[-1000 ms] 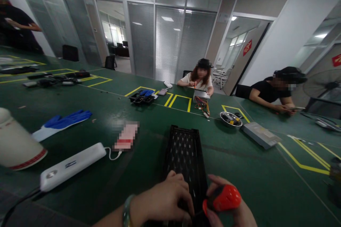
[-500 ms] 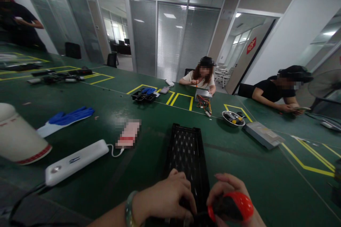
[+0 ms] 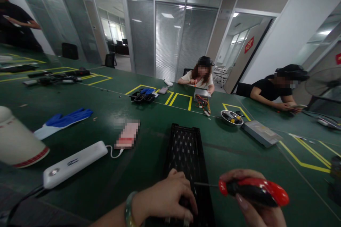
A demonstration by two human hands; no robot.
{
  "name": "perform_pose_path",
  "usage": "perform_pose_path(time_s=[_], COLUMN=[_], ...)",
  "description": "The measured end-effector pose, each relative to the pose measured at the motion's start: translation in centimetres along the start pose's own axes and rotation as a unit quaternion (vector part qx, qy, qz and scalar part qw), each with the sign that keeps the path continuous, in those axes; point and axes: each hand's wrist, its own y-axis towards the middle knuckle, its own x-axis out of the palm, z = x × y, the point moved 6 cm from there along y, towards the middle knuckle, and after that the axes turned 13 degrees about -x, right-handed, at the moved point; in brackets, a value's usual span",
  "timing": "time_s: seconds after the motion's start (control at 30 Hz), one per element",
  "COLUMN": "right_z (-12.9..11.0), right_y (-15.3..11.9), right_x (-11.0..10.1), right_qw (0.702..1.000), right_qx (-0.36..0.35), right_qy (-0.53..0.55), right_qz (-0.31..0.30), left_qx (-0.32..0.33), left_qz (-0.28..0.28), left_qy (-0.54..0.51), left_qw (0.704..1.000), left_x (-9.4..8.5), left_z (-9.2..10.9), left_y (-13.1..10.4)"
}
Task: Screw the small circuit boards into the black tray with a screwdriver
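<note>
Left hand (image 3: pixel 167 198): bare, no glove, no sleeve visible on forearm. Pale green bangle (image 3: pixel 128 208) worn at wrist. Right hand (image 3: pixel 255 209): bare, ungloved, fingernails long and polished.

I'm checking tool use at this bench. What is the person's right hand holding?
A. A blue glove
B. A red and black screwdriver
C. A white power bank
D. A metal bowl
B: the right hand grips the red and black screwdriver, its thin shaft pointing at the black perforated panel that the left hand presses down.
</note>
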Motion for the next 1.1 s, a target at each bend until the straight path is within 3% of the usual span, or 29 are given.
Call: perform_pose_path(time_s=[0.07, 0.13, 0.2, 0.27, 0.33, 0.47, 0.6, 0.8, 1.03, 1.1], right_z=[0.6, 1.6, 2.7, 4.3, 6.2, 9.2, 10.8, 10.9, 11.9, 12.8], right_y=[0.5, 1.3, 2.3, 2.8, 2.9, 2.1, 0.9, 0.3, 1.1, 0.3], right_x=[-0.5, -0.3, 0.9, 2.9, 4.7, 8.3, 10.6, 10.4, 5.2, 4.5], right_qw=[0.999, 0.997, 0.984, 0.953, 0.923, 0.863, 0.82, 0.813, 0.848, 0.852], right_qx=[-0.013, -0.039, -0.08, -0.106, -0.107, -0.112, -0.118, -0.086, 0.057, 0.091], right_qy=[-0.023, -0.07, -0.138, -0.2, -0.232, -0.285, -0.309, -0.319, -0.417, -0.412], right_qz=[0.036, 0.019, -0.074, -0.202, -0.289, -0.402, -0.466, -0.48, -0.322, -0.311], left_qx=[0.004, 0.002, -0.009, -0.021, -0.034, -0.072, -0.099, -0.121, -0.142, -0.143], left_qz=[0.0, 0.016, 0.049, 0.106, 0.177, 0.304, 0.363, 0.431, 0.485, 0.492], left_qy=[-0.014, -0.045, -0.082, -0.112, -0.136, -0.195, -0.208, -0.21, -0.294, -0.331], left_qw=[1.0, 0.999, 0.995, 0.988, 0.974, 0.93, 0.903, 0.869, 0.812, 0.793], left_x=[-0.3, -0.9, -1.6, -2.7, -3.9, -5.8, -6.6, -7.5, -9.4, -10.0], left_z=[0.3, 0.5, 0.5, 0.2, -0.4, -2.4, -3.7, -4.7, -8.6, -9.8], left_y=[-0.1, -0.2, -0.3, -0.5, -0.8, -1.2, -1.3, -1.5, -0.9, -0.6])
